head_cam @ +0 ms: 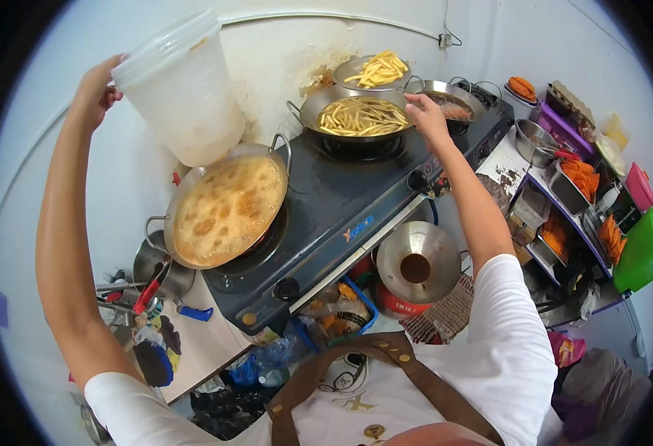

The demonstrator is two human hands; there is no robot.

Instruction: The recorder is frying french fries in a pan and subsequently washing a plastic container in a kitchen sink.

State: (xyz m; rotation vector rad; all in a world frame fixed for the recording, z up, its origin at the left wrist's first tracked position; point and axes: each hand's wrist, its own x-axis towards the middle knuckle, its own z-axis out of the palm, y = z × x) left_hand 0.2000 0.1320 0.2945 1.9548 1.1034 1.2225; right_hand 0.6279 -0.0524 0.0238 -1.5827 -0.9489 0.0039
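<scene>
At the upper left, my left hand (97, 93) grips the rim of a translucent plastic bucket (184, 100), which is tilted above and behind the left wok. That wok (159, 223) holds bubbling, foamy oil (229, 209) with browned pieces showing through. My right hand (431, 120) is by the right rim and loop handle of the middle wok (311, 106); whether its fingers close on the handle is unclear. French fries (362, 117) lie in oil in that wok. Behind it, a metal bowl or strainer (351, 69) holds more yellow fries (381, 69).
A black gas stove (326, 195) carries the woks, including a smaller one (453, 103) with frying food. Red-handled tongs (151, 290) rest on a pot (179, 279) at left. Below stands a metal pan (390, 251). Crowded shelves (569, 223) line the right.
</scene>
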